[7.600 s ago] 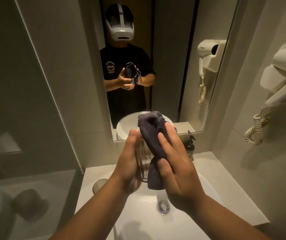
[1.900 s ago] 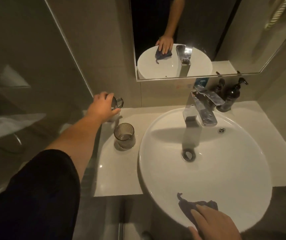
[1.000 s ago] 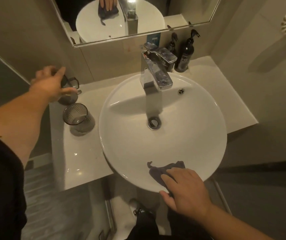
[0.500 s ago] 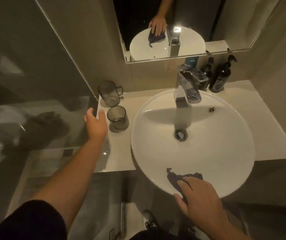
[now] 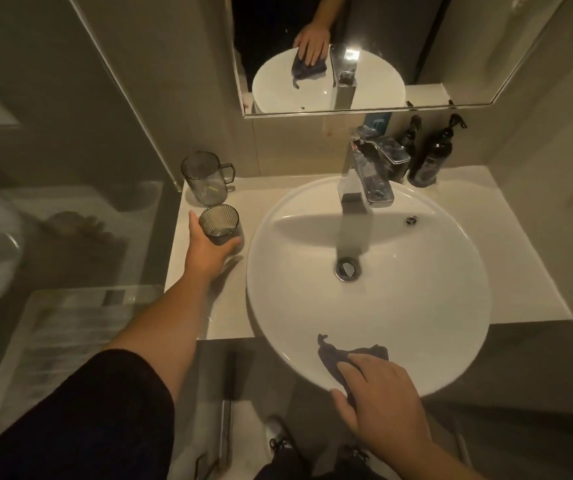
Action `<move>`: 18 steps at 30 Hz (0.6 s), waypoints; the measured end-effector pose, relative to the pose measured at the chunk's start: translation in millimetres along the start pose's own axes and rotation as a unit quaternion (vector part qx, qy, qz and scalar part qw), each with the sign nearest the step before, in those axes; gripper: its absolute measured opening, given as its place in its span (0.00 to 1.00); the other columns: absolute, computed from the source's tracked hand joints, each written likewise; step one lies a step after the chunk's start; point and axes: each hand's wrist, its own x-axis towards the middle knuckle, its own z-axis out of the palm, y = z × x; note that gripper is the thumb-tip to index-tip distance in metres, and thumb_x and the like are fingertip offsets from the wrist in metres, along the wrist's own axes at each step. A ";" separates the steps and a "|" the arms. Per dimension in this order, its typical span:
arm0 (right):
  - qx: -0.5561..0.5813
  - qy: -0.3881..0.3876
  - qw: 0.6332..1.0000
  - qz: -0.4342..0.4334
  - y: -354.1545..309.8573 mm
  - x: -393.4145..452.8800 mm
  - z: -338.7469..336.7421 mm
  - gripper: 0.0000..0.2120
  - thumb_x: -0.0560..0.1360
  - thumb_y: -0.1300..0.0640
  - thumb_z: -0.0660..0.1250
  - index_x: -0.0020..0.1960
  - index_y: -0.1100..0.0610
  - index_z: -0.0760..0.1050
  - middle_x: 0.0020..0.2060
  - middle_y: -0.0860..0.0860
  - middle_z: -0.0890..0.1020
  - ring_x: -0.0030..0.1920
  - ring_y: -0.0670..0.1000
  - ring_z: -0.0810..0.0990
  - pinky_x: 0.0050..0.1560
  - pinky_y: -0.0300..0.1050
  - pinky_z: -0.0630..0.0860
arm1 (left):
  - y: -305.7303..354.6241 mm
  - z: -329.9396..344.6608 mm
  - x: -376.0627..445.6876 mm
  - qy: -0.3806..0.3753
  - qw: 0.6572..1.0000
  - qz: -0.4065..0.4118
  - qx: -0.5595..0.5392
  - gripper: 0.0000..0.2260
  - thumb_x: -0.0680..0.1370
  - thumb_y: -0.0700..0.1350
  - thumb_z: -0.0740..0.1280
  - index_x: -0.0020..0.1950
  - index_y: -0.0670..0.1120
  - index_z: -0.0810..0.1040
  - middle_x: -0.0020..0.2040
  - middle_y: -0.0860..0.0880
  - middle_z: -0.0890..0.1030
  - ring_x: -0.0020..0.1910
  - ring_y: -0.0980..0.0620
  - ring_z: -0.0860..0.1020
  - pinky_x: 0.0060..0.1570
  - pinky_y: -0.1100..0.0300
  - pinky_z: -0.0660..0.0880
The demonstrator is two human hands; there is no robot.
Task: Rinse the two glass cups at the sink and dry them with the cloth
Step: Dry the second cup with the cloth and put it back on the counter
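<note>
Left hand (image 5: 205, 252) around ribbed cup (image 5: 220, 227) on pale counter (image 5: 229, 317); right hand (image 5: 382, 400) flat on cloth (image 5: 330, 355).

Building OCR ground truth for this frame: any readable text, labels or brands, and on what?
No text can be read in this frame.
Dark pump bottle: pale label, too blurred to read.
Second pump bottle behind the faucet: no print to make out.
Blue sticker under the mirror: white mark, too small to read.
</note>
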 end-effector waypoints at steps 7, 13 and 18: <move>-0.003 0.010 1.000 -0.001 -0.2 0.0 1.7 0.17 0.70 0.40 0.62 0.50 0.50 0.80 0.47 0.48 0.83 0.46 0.51 0.82 0.44 0.49 0.79 | 4.3 7.6 -6.5 0.035 0.999 0.030 -0.005 0.42 0.70 0.47 0.77 0.78 0.49 0.57 0.68 0.50 0.72 0.66 0.49 0.72 0.60 0.61 0.66; -0.013 0.001 0.998 -0.059 7.1 -1.0 -3.0 0.31 0.65 0.31 0.66 0.60 0.49 0.76 0.54 0.46 0.82 0.50 0.48 0.82 0.49 0.45 0.80 | 32.8 -15.1 -46.4 0.041 0.994 0.100 -0.019 0.40 0.71 0.48 0.77 0.76 0.49 0.58 0.67 0.52 0.70 0.64 0.53 0.71 0.61 0.59 0.69; -0.007 -0.102 0.978 -0.183 29.6 2.6 -15.0 0.36 0.66 0.40 0.72 0.69 0.49 0.65 0.67 0.49 0.74 0.64 0.51 0.75 0.62 0.46 0.73 | 44.9 -31.6 -113.5 0.022 0.987 0.159 -0.010 0.39 0.69 0.44 0.79 0.74 0.51 0.60 0.68 0.51 0.70 0.65 0.53 0.71 0.66 0.58 0.69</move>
